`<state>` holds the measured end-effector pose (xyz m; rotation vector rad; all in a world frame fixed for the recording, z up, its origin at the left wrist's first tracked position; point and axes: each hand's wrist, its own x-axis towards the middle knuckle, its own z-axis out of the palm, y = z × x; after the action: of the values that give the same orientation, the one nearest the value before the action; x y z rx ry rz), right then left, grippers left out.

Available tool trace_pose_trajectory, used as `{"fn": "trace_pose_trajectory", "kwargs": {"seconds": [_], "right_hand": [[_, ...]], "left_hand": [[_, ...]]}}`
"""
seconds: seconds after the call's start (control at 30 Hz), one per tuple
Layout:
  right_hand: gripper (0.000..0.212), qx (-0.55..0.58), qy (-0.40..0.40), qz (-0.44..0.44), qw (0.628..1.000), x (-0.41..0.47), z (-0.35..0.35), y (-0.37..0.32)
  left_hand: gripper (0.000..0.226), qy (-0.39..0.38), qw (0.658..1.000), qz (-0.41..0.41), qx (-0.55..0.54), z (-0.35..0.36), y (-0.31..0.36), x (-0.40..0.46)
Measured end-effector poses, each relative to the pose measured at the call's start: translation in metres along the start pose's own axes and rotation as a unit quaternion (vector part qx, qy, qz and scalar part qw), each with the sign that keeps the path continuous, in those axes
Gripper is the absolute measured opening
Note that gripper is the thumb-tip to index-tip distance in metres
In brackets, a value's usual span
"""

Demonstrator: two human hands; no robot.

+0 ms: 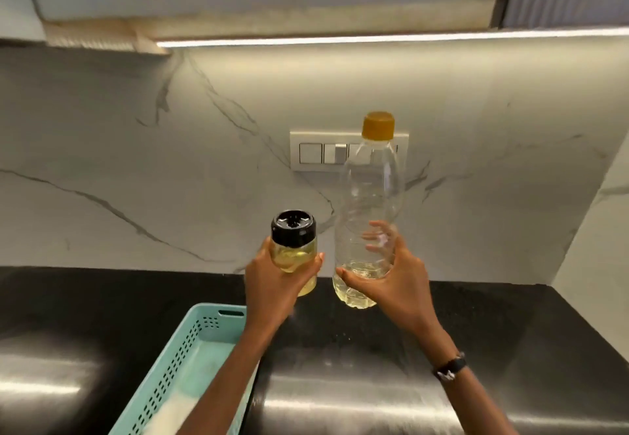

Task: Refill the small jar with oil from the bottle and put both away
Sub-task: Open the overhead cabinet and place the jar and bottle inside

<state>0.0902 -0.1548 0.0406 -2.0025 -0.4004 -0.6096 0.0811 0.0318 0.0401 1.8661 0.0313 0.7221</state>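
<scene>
My left hand [272, 284] grips a small clear jar [294, 250] with a black lid, holding it upright above the counter; the jar holds pale yellow oil. Just to its right, my right hand [391, 274] is wrapped around the lower part of a tall clear plastic bottle [371, 196] with a yellow cap screwed on. The bottle stands upright in the air and only its bottom holds a little oil. Jar and bottle are side by side, a small gap between them.
A black polished counter [425, 349] runs below the hands. A teal perforated plastic basket [190, 363] sits at the lower left with something white inside. A marble backsplash with a switch panel [316, 152] lies behind, and cabinets hang overhead.
</scene>
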Motion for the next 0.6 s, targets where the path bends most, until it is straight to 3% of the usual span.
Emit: {"fn": "trace_pose_trajectory", "kwargs": {"seconds": [0.27,0.43,0.6], "right_hand": [[0.087,-0.007,0.021,-0.076,0.997,0.039,-0.062,-0.122],[0.086,0.018,0.055,-0.094,0.994,0.081,-0.096,-0.185],[0.103,-0.011,0.052,-0.131,0.99,0.125,-0.118,-0.237]], "left_hand": [[0.03,-0.036,0.996,0.079,-0.011,-0.069,0.131,0.028],[0.057,-0.057,0.992,0.083,-0.077,-0.097,0.205,0.063],[0.027,-0.084,0.986,0.109,-0.094,-0.116,0.272,0.094]]}}
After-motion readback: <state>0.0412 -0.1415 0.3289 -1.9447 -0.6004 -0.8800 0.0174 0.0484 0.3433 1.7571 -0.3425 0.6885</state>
